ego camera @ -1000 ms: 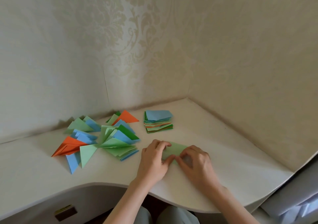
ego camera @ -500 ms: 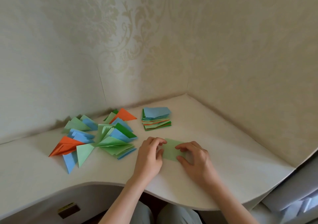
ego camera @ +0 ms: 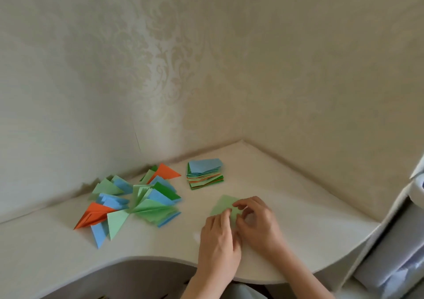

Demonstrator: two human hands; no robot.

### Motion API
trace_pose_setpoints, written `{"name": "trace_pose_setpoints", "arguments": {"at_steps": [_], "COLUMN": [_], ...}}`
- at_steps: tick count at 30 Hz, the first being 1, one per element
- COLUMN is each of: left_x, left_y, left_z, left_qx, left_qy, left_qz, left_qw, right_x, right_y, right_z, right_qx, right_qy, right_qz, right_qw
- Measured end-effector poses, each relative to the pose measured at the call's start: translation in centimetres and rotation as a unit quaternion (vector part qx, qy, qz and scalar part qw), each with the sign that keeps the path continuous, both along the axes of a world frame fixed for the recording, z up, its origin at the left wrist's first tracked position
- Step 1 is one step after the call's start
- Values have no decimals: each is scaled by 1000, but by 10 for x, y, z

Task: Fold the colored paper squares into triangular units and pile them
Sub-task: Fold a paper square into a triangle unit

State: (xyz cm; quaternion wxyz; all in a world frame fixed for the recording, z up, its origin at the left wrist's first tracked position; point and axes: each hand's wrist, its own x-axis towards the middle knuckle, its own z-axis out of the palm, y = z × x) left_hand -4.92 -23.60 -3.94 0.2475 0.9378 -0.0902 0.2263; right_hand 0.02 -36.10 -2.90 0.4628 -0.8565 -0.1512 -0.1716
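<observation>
A light green paper piece (ego camera: 223, 205) lies on the white desk (ego camera: 298, 207) in front of me. My left hand (ego camera: 218, 241) covers its near left part, fingertips down on the sheet. My right hand (ego camera: 258, 221) sits on its right part with curled fingers that pinch an edge. Most of the paper is hidden under both hands. A stack of unfolded colored squares (ego camera: 205, 176), blue on top, stands behind it. To the left spreads a loose pile of folded triangles (ego camera: 137, 201) in green, blue and orange.
The desk fits into a corner between two wallpapered walls (ego camera: 206, 69). Its front edge (ego camera: 137, 258) curves inward toward me. A pale cabinet or appliance (ego camera: 394, 241) stands at the right side.
The camera view shifted, so the hands sit further right in the frame. Both hands drew closer together over the green paper, and the right fingers curled onto its edge.
</observation>
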Motion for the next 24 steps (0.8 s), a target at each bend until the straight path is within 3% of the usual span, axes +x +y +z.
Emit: {"name": "trace_pose_setpoints", "arguments": {"at_steps": [5,13,16,20,24], "left_x": [11,25,23,18,20], "left_y": [14,74,87,95,89], "left_z": [8,14,15,9,5], "left_qx": [53,63,25,-47,-128], "left_qy": [32,34,28,24,44], "left_qz": [36,-66,-68,-16,32], "left_qw": [997,995,997,998,990], "right_x": [1,-3,-3,-1,9], "right_y": [-9,1,4,7,13], "right_z": [-1,-4,-6,-9,-7], "right_qx": [35,-191,-229,-212,-170], "right_qy": [15,-32,-54,-82,-53], "right_qz": [-51,87,86,60,45], "right_qw": [998,977,968,972,983]}}
